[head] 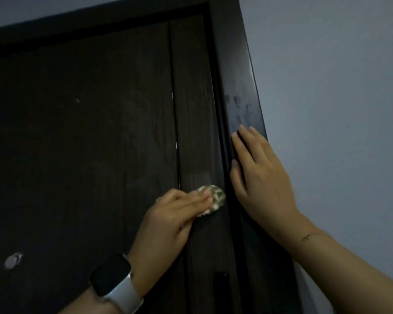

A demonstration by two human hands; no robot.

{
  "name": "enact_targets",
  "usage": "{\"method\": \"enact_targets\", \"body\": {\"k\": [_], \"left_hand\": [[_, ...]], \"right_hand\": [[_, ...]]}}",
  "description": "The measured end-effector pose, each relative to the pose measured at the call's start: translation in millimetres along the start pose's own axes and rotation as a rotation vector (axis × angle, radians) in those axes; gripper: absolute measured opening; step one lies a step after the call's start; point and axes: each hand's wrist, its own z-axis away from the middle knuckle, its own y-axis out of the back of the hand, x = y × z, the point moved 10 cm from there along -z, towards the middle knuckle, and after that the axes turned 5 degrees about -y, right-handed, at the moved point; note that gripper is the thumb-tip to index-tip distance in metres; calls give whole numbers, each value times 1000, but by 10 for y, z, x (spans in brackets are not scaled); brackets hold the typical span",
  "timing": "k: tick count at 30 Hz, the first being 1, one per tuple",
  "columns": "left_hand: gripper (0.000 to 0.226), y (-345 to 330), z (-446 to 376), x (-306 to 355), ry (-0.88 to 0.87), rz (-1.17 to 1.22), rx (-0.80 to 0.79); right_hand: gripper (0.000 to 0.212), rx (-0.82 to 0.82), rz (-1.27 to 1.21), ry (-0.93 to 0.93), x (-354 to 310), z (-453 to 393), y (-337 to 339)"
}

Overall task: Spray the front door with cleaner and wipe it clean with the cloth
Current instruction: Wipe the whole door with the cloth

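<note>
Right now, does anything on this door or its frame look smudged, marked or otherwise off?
Yes. The door frame carries a hazy patch with fingertip-shaped smudges just above the right hand, which lies flat on it. The left hand presses the cloth on the door beside the frame, below those marks.

Dim, soft picture with wide-angle bending at the edges.

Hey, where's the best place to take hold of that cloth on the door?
Probably the bunched end of the cloth poking out past the left hand, pinched from the right, the frame side. The rest lies hidden, pressed flat against the door.
</note>
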Motion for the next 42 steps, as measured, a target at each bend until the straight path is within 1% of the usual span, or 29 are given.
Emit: {"method": "enact_targets", "body": {"k": [2,5,8,10,12,16,19,22,24,26,29,31,34,36,39,42], "left_hand": [[33,102,-187,-77,-7,-19,43],[25,361,-862,-569,81,-121,140],[26,540,-1516,-1014,173,-159,174],[26,551,-1659,-1104,211,-191,193],[25,516,-1544,-1015,204,-204,216],[27,342,-896,-573,141,-133,216],[35,111,-296,-165,88,-52,109],[45,-154,361,153,85,32,-7],[43,-260,700,316,102,55,-20],[41,-291,867,410,124,76,5],[42,-231,691,391,122,52,30],[40,-115,293,213,140,21,82],[27,61,-428,-102,163,-20,195],[23,106,-713,-222,174,-24,239],[24,82,-672,-205,175,-29,245],[32,-47,-316,-19,112,-2,150]], "right_hand": [[50,-3,8,3,4,15,-10],[50,-13,3,5,17,9,-22],[50,-5,2,15,10,15,-11],[49,0,4,20,7,20,-5],[49,4,11,22,9,18,-3],[47,-7,13,17,14,71,11],[47,-31,7,0,-1,279,39],[48,-81,-22,-4,-39,622,67],[49,-124,-39,12,-51,828,86],[49,-152,-40,26,-38,968,104],[49,-167,-38,16,-22,1052,108],[50,-174,-44,10,-23,1057,101],[49,-179,-45,17,-22,1053,102],[49,-185,-36,11,-16,1058,99],[48,-188,-38,4,-20,1061,98],[48,-185,-26,6,-30,1050,108]]}}
